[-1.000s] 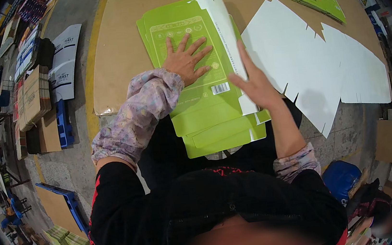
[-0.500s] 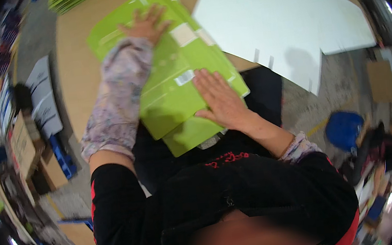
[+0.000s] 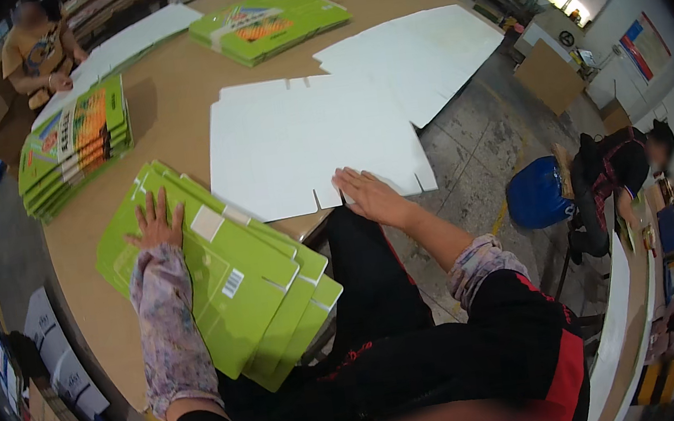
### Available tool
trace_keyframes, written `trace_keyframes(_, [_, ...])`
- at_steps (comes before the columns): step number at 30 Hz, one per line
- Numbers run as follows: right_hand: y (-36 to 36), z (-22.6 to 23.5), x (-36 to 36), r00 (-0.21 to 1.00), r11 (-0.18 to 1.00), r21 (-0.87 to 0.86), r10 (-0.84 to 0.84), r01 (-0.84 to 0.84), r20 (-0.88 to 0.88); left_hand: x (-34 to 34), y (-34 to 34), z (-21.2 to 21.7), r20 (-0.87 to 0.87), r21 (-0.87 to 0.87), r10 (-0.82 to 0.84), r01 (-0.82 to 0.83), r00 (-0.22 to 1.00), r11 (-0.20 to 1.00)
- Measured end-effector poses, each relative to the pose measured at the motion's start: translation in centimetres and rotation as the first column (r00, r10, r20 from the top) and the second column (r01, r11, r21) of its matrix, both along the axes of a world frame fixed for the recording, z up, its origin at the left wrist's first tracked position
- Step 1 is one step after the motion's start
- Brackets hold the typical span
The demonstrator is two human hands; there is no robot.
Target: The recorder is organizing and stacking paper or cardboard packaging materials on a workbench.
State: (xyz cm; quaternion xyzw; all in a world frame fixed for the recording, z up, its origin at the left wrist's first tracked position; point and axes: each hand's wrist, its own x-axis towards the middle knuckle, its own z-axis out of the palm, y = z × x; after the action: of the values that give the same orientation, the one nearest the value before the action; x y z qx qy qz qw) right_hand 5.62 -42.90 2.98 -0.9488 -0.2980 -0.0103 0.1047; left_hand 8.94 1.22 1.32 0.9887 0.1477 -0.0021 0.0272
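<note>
The big brown table [image 3: 175, 104] now fills the view again, and the picture is steady where half a second ago it was swinging hard; the head has come round to look across the whole work surface.

On the table, the white flat sheets [image 3: 305, 152] lie spread in the middle, well short of the far edge, with another white sheet overlapping them towards the right. Their near edge overhangs the table's rim a little, right above the person's lap. The right hand [image 3: 368, 194], which a moment back lay on the green pile, has crossed over and now rests palm down on the near edge of the white sheet, fingers spread flat and gripping nothing. I would judge the green piece finished with and a white blank being reached for.

The fanned green flat cartons [image 3: 229, 281] sit at the near left, their lower corners hanging out over the table edge. The left hand [image 3: 154, 225] stays pressed on the top one, fingers splayed open, holding it down rather than grasping it.

Open brown table shows between the green fan and the stack of printed green cartons [image 3: 72, 145] farther left, so there is room to slide things that way. Another green stack [image 3: 270, 23] sits at the far side, where a co-worker [image 3: 41, 53] is seated.
</note>
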Motion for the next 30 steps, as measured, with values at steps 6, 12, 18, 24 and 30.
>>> trace_keyframes(6, [-7.6, 0.1, 1.5, 0.988, 0.997, 0.033, -0.078, 0.074, 0.137, 0.2, 0.1, 0.0, 0.030, -0.029, -0.040, 0.041, 0.999, 0.999])
trace_keyframes(12, [-5.4, -2.3, 0.2, 0.933, 0.999, 0.002, -0.050, 0.053, 0.356, 0.8, 2.2, -2.0, -0.005, 0.065, 0.025, -0.024, 1.000, 0.998])
trace_keyframes(18, [-1.3, -3.4, -0.1, 0.963, 0.988, 0.005, -0.153, 0.156, 0.221, 3.0, 1.4, -3.9, 0.070, 0.052, -0.068, 0.064, 0.995, 0.997])
trace_keyframes(24, [3.1, 10.4, -0.4, 0.706, 0.628, 0.407, -0.344, 0.663, -0.619, 1.9, 6.2, -5.2, 0.101, 0.166, 0.008, -0.025, 0.995, 0.986])
trace_keyframes(30, [8.6, 10.0, -2.0, 0.823, -0.371, 0.788, 0.494, 0.491, -0.280, 2.2, 6.7, -5.8, 0.314, -0.085, -0.154, 0.190, 0.937, 0.978])
